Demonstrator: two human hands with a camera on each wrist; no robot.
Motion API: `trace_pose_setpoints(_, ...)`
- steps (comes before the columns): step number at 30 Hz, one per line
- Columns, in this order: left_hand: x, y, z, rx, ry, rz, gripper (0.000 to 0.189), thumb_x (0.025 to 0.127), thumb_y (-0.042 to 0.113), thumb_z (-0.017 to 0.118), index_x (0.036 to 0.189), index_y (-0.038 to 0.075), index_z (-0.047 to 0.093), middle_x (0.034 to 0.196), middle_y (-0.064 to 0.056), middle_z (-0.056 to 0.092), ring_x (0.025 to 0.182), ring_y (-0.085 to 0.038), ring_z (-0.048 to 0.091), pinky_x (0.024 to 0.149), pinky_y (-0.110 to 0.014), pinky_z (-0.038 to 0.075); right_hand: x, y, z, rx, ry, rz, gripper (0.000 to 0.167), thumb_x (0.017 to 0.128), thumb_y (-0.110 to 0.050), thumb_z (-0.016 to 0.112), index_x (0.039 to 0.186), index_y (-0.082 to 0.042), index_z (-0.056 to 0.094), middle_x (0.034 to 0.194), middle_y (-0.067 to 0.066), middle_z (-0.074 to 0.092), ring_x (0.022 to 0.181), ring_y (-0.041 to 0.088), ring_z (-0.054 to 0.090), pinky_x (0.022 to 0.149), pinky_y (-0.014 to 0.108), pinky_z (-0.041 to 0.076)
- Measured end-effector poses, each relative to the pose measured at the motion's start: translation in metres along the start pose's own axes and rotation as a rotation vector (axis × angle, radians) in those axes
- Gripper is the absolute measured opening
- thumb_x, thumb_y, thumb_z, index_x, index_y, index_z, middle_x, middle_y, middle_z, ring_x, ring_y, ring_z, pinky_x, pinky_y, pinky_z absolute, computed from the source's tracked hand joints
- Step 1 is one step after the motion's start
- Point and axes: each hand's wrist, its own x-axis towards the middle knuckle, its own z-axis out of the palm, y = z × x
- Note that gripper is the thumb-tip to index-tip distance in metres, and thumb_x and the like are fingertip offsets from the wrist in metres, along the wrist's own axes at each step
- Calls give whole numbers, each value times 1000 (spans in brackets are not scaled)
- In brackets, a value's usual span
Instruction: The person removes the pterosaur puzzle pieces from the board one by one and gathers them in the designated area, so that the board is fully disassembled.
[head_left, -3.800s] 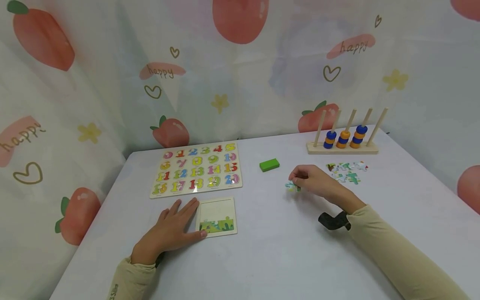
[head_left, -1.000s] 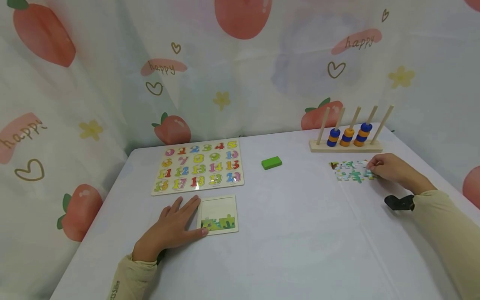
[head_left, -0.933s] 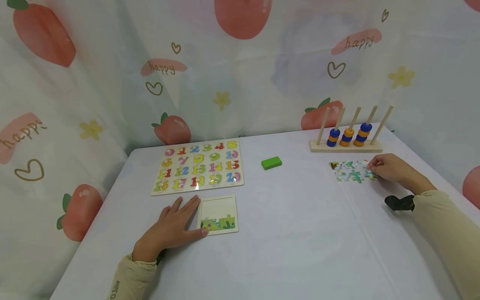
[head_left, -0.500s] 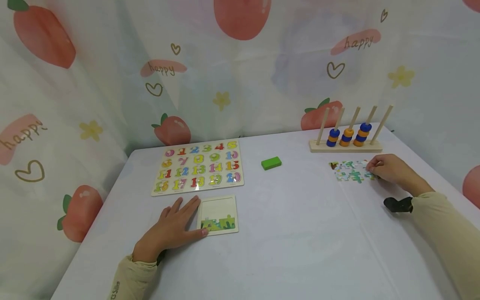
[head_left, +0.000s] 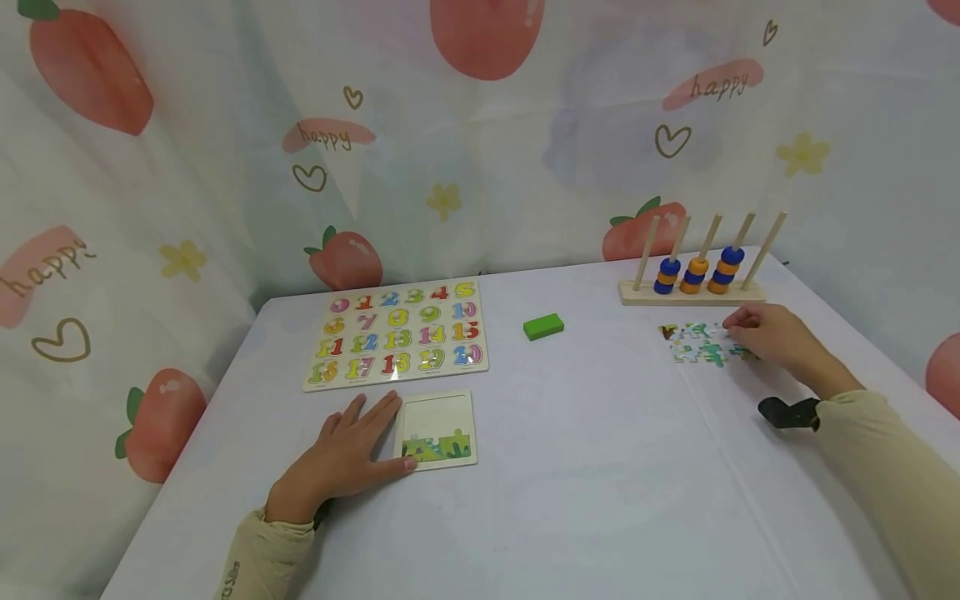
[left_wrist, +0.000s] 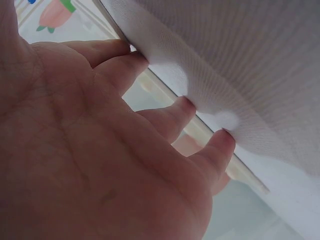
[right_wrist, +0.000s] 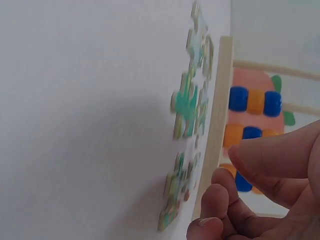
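Observation:
In the head view my left hand [head_left: 337,454] lies flat with fingers spread at the left side of a small wooden puzzle tray [head_left: 433,396]. Its thumb rests on the tray's lower left corner. Green jigsaw pieces [head_left: 437,448] fill the tray's bottom row; above them the board is bare. At the right, my right hand [head_left: 776,340] hovers at the edge of a cluster of loose jigsaw pieces [head_left: 696,343]. The right wrist view shows the thumb [right_wrist: 270,155] apart from loosely bent fingers, nothing between them, beside the loose pieces [right_wrist: 186,107].
A number puzzle board [head_left: 396,337] lies behind the tray. Right of it is a green block [head_left: 543,326]. A wooden bead abacus [head_left: 692,292] with blue and orange beads stands behind the loose pieces, near the table's back edge. A fruit-print curtain [head_left: 480,150] hangs behind.
Seconds ago my right hand held a jigsaw piece near mid-table; it has since moved right to the loose pieces. In the last half second it shifted slightly left, fingers loosening. The left hand stayed put.

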Motion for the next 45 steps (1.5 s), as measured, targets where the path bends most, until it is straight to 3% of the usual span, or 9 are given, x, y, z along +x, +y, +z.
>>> trace_pose_setpoints(3,0,0,0,-4,1,4,102,94,64,74,170,12,31,174,-12,30,160,-48,14,124,-71,13,0,-7,5,6,1,-17,38,109,-11,54,135,17,51,125,40,56,107,49,55,87,52,53)
trace_pose_setpoints(8,0,0,0,-7,2,8,102,94,65,74,170,12,31,174,-12,30,160,-48,14,124,-71,13,-4,-24,12,27,8,-19,56,110,-20,58,149,15,40,128,38,54,106,46,56,78,39,53)
trace_pose_setpoints(12,0,0,-1,-11,2,8,102,94,64,74,170,11,31,174,-12,31,160,-49,14,124,-71,13,-6,-37,19,56,-2,-15,63,110,-23,59,154,14,35,131,37,53,109,46,58,79,38,54)
trace_pose_setpoints(21,1,0,1,-14,1,9,102,93,65,74,170,12,31,174,-12,31,160,-49,14,124,-70,13,-8,-63,36,78,-25,-86,58,111,-25,59,153,10,41,132,33,57,114,45,58,87,45,56)
trace_pose_setpoints(28,2,-1,-1,-1,5,14,103,93,65,74,170,11,31,174,-12,30,159,-49,15,124,-70,14,-11,-85,48,103,-16,-158,52,110,-24,62,147,10,48,123,27,63,105,36,62,78,30,55)
trace_pose_setpoints(31,4,-2,0,8,12,23,106,92,67,74,171,12,29,174,-12,29,159,-50,15,123,-71,15,-13,-93,54,108,-13,-201,49,110,-22,63,144,10,51,119,24,66,103,34,63,78,29,54)
trace_pose_setpoints(45,2,0,2,24,12,14,110,88,70,75,169,10,32,174,-12,30,159,-49,16,123,-70,16,-18,-134,83,245,-117,-268,41,109,-20,64,140,6,58,113,19,70,98,32,69,86,39,57)
